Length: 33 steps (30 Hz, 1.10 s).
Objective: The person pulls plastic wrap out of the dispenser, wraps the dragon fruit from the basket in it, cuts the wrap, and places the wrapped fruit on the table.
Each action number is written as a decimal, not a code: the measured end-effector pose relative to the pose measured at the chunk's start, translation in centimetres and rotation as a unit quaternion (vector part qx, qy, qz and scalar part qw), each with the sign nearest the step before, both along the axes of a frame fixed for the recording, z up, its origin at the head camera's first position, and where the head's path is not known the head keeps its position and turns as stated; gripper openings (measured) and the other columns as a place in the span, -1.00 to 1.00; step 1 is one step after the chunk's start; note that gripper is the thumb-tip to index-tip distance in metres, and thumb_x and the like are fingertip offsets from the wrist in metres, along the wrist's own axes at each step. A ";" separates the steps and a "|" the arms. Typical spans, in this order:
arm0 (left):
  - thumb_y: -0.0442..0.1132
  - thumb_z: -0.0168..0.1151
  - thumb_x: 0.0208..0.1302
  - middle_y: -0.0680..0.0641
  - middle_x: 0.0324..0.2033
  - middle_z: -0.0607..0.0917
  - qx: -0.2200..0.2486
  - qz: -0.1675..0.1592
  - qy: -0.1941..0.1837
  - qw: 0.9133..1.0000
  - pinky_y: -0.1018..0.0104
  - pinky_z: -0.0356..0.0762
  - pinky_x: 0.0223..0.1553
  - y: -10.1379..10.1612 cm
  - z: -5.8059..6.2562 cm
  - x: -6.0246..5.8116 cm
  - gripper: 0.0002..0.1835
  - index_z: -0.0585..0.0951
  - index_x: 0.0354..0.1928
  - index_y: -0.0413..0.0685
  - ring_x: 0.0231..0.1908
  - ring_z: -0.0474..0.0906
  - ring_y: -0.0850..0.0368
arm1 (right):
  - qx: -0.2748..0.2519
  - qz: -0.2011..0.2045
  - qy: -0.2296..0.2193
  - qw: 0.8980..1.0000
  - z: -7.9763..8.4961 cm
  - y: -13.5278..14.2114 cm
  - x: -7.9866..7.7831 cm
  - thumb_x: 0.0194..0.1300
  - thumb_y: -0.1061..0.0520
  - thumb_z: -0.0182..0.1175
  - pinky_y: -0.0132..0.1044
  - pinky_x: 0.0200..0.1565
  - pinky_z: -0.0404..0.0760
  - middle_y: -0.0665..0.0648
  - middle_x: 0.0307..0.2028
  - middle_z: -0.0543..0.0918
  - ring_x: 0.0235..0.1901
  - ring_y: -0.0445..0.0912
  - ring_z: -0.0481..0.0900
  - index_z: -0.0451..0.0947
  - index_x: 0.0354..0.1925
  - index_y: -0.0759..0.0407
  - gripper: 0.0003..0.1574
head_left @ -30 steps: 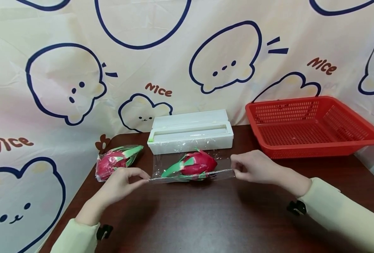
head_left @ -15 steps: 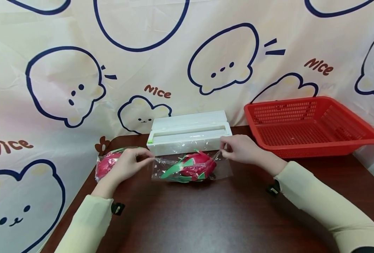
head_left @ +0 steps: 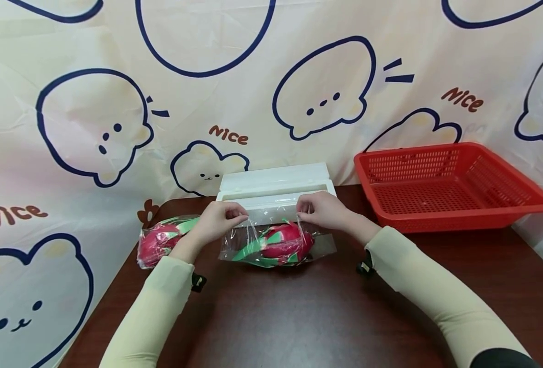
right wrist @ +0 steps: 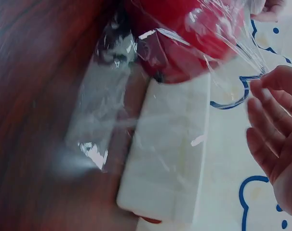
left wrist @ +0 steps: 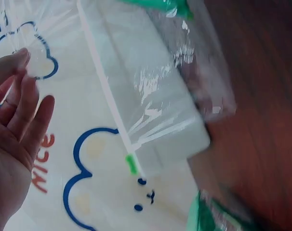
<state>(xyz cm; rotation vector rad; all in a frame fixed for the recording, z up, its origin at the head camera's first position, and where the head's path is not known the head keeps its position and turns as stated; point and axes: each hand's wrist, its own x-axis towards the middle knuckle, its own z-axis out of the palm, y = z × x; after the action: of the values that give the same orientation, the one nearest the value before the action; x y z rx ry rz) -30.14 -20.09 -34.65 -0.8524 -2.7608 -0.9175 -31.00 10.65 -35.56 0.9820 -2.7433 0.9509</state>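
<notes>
A red dragon fruit (head_left: 289,245) with green scales lies on a sheet of cling film (head_left: 324,246) in the head view. My left hand (head_left: 217,223) pinches one side of the film's raised edge between thumb and fingertips, above the fruit's left end. Opposite it, my right hand (head_left: 325,210) pinches the other side, and the film stretches over the fruit in creases. The right wrist view shows the film (right wrist: 100,101) drawn up from the fruit (right wrist: 179,43) to the fingertips. Behind both hands stands a white cling film box (head_left: 276,177) with its lid up.
A second dragon fruit (head_left: 158,246), wrapped in film, lies at the table's left, beside my left forearm. At the back right stands a red plastic basket (head_left: 450,220). A printed cloth (head_left: 271,138) hangs behind the dark wooden table (head_left: 289,322).
Both hands have lifted the film's near edge, carried it back over the dragon fruit toward the box, and moved closer together. The film now covers the fruit's front and top.
</notes>
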 end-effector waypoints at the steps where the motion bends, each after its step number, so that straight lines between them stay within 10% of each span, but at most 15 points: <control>1: -0.25 0.33 0.27 0.01 -0.51 0.68 0.009 -0.002 -0.023 1.000 0.25 0.52 -0.38 0.3 -0.1 -0.1 -0.92 0.74 -0.31 -0.09 -0.48 0.51 0.07 | -0.008 0.001 -0.012 1.000 -0.1 -0.2 -0.1 0.27 0.17 0.29 -0.24 -0.31 0.55 -0.08 -0.53 0.59 -0.46 -0.15 0.53 0.60 -0.37 0.03 -0.93; 19: -0.24 0.33 0.27 -0.04 -0.20 0.74 0.135 0.004 -0.159 0.978 0.11 0.54 0.03 3.1 -4.0 0.4 -0.74 0.66 -0.04 -0.19 -0.14 0.67 0.08 | -0.126 -0.019 -0.105 0.986 -3.2 -2.4 -0.4 0.24 0.23 0.33 -0.29 -0.35 0.59 0.07 -0.38 0.61 -0.38 -0.09 0.57 0.53 -0.22 0.21 -0.83; 33: -0.15 0.25 0.34 0.00 -0.15 0.74 0.116 -0.034 -0.141 0.983 0.08 0.51 0.03 3.3 -4.4 0.6 -0.77 0.72 -0.05 -0.05 -0.13 0.61 0.10 | -0.130 0.015 -0.097 0.987 -4.0 -1.4 -0.4 0.34 0.24 0.21 -0.18 -0.17 0.59 0.07 -0.27 0.67 -0.27 -0.06 0.59 0.67 -0.19 0.20 -0.88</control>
<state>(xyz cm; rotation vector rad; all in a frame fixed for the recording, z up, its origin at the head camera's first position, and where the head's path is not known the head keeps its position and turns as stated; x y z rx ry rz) -29.56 -16.79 -39.01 -0.8387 -2.7832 -1.4436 -31.44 9.20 -39.55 0.9324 -2.6616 1.4362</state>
